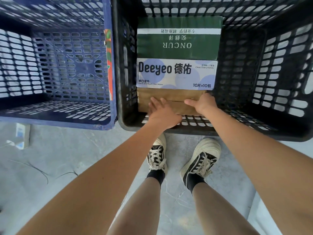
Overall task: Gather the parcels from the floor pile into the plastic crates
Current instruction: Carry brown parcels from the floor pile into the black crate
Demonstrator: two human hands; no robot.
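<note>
Both in the black crate (254, 129): left hand (162, 112) flat, fingers straight, and right hand (202, 103), grip unclear, on brown box (171, 99) at near wall; beyond, "Deeyeo" wipes box (176, 74), green "ONCUR" box (177, 43).

I see blue lattice plastic crate (55, 65) | black lattice plastic crate (254, 65) | green printed carton (177, 44) | white carton with lilac dots (176, 74) | plain brown cardboard box (171, 99)
</note>
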